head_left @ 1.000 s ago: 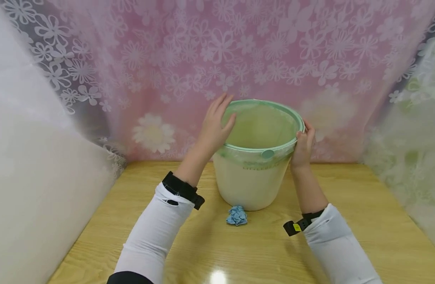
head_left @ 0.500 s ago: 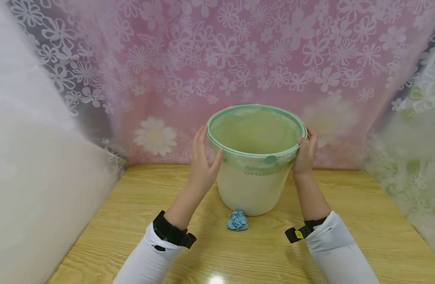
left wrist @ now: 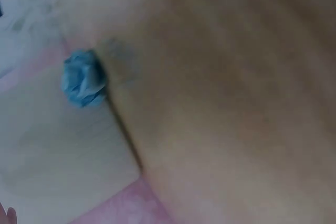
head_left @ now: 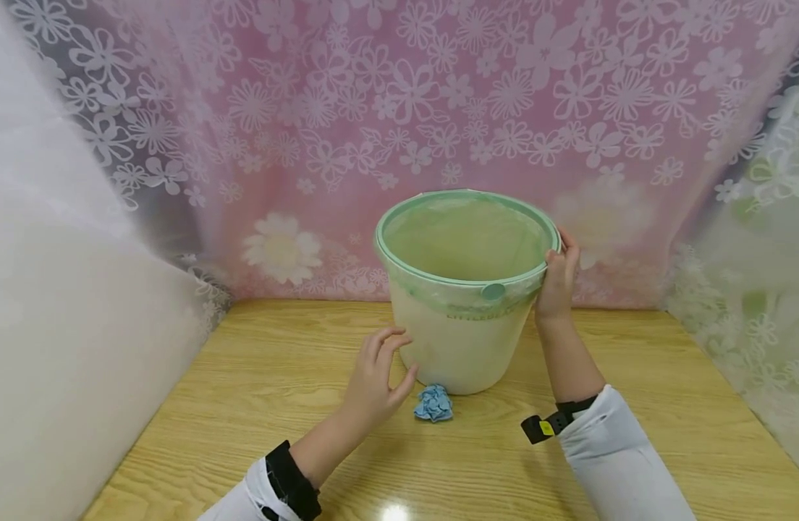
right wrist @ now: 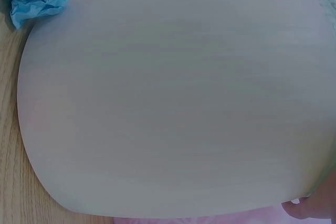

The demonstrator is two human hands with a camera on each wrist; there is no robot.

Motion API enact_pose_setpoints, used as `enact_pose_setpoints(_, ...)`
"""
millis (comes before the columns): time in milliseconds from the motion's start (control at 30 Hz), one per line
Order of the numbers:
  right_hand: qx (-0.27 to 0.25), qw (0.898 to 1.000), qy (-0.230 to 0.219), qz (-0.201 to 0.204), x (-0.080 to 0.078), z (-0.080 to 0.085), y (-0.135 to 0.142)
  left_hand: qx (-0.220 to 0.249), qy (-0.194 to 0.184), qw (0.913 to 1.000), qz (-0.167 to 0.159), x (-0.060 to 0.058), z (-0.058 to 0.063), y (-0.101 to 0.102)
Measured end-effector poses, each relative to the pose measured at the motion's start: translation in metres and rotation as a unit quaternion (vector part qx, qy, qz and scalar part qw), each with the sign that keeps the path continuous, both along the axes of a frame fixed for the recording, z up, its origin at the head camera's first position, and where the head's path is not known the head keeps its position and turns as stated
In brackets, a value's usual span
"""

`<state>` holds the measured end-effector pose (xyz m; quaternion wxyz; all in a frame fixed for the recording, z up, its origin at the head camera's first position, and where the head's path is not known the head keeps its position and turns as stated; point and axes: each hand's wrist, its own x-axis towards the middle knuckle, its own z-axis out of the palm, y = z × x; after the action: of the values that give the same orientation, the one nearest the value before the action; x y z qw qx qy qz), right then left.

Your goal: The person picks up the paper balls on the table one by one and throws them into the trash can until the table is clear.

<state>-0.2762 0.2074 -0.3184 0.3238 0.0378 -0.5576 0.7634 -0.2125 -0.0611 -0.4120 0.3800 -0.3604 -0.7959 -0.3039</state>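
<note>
A cream bucket (head_left: 461, 347) with a green rim stands upright on the wooden table. My right hand (head_left: 557, 282) grips its rim on the right side, thumb on the near side and fingers round the back. Low beside the bucket's left wall is my left hand (head_left: 376, 376), fingers loosely bent, with nothing in it. A crumpled ball of blue paper (head_left: 433, 403) lies at the foot of the bucket, just right of the left thumb. The same paper ball (left wrist: 84, 78) shows in the blurred left wrist view, and the right wrist view has the bucket wall (right wrist: 173, 98) filling most of it.
Behind the table (head_left: 269, 362) hangs a pink curtain (head_left: 347, 145) with white flowers, close to the bucket's far side. A white sheet (head_left: 80, 304) borders the left side, and a pale floral curtain (head_left: 751, 311) the right.
My left hand has come away from the bucket's left rim and moved down toward the blue paper ball. The right hand has stayed on the rim, and the bucket stands where it was.
</note>
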Motion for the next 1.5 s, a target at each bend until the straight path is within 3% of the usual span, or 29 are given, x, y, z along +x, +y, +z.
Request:
enact_pose_setpoints(133, -0.001, 1.000, 0.004, -0.001, -0.001, 0.001, 0.000, -0.074, -0.020, 0.9970, -0.014, 0.005, -0.019, 0.003)
enact_pose_setpoints(233, -0.005, 1.000, 0.000, 0.001, 0.000, 0.002, 0.000, -0.135, -0.048, 0.9891, -0.034, 0.008, -0.030, 0.006)
enact_pose_setpoints(367, -0.003, 1.000, -0.010, -0.005, 0.001, 0.001, -0.001, -0.210, -0.132, 0.9675, -0.050, 0.011, -0.036, 0.012)
enact_pose_setpoints(500, 0.000, 1.000, -0.009, -0.005, 0.000, 0.001, -0.001, -0.251, -0.217, 0.9426, -0.038, 0.010, -0.037, 0.018)
enact_pose_setpoints(667, 0.000, 1.000, 0.000, -0.002, -0.002, 0.001, -0.002, -0.287, -0.264, 0.9202, -0.028, 0.008, -0.039, 0.022)
enact_pose_setpoints(767, -0.003, 1.000, -0.001, -0.001, -0.002, 0.001, -0.001, -0.309, -0.275, 0.9100, -0.024, 0.008, -0.042, 0.023)
enact_pose_setpoints(967, 0.000, 1.000, -0.011, -0.002, 0.000, 0.001, -0.002, -0.340, -0.280, 0.8976, -0.021, 0.006, -0.044, 0.022)
enact_pose_setpoints(1100, 0.003, 1.000, -0.010, -0.008, 0.000, 0.001, -0.003, -0.383, -0.271, 0.8831, -0.014, 0.003, -0.045, 0.024)
enact_pose_setpoints(1367, -0.009, 1.000, 0.000, -0.014, -0.003, 0.000, -0.004, -0.437, -0.220, 0.8719, 0.006, 0.000, -0.043, 0.029)
enact_pose_setpoints(1500, -0.009, 1.000, -0.002, -0.018, -0.003, 0.000, -0.004, -0.459, -0.216, 0.8615, 0.009, -0.001, -0.047, 0.029)
